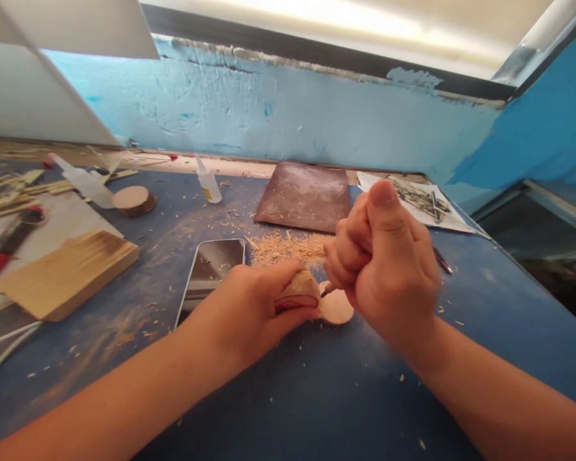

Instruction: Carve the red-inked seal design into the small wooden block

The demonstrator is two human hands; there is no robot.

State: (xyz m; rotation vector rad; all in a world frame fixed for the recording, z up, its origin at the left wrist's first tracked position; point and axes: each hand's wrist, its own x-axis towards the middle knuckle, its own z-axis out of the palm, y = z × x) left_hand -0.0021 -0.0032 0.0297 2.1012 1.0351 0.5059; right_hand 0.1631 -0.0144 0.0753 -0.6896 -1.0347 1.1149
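My left hand [252, 307] is closed around a small rounded piece of light wood [301, 287], pressing it down near the blue tabletop [316, 397]. My right hand [384, 262] is clenched in a fist just right of it, thumb up; what it holds is hidden. A small round wooden disc [336, 307] lies on the table between and under the two hands. A pile of wood shavings [282, 246] sits just behind the hands.
A phone [211, 272] lies screen-up left of my left hand. Behind are a brown sanding sheet [304, 195], a glue bottle [208, 182], a wood slice [134, 200], a wooden block [69, 272], a red-handled tool [4, 246], and paper with metal bits [419, 198].
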